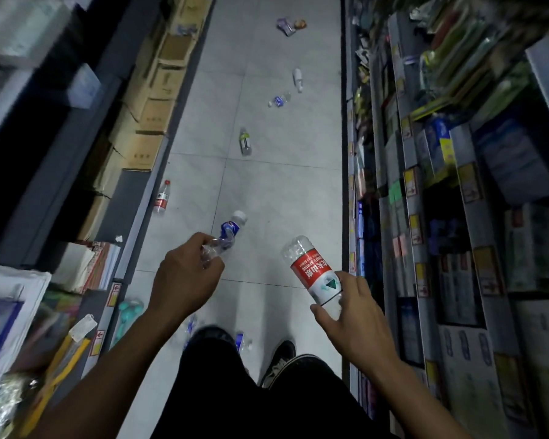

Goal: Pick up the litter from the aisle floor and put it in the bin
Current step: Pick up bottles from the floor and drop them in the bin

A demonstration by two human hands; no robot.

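A person stands in a narrow shop aisle with a plastic bottle in each hand, shelving close on both sides. On the left, cardboard boxes (159, 74) line the low shelf, and a red-labelled bottle (162, 198) lies on the tiled floor (276, 185) just beside that shelf's base. The left hand (184, 274) has its fingers curled round a crumpled clear bottle with a blue label (225, 236), white cap pointing away. More litter trails up the middle of the aisle: a green-labelled bottle (244, 141), a small blue-labelled bottle (279, 100), a white bottle (298, 79) and crumpled wrappers (290, 26) at the far end. Two more bottles lie near the person's dark shoes (279, 362). The right hand (349, 315) grips a red-and-white labelled bottle (311, 267) by its neck end, base tipped forward. Packed shelves (457, 185) rise on the right. No bin is in view. With both hands occupied, reaching for another bottle would likely loosen one grip and drop a bottle, and the bottles near the feet could roll underfoot.
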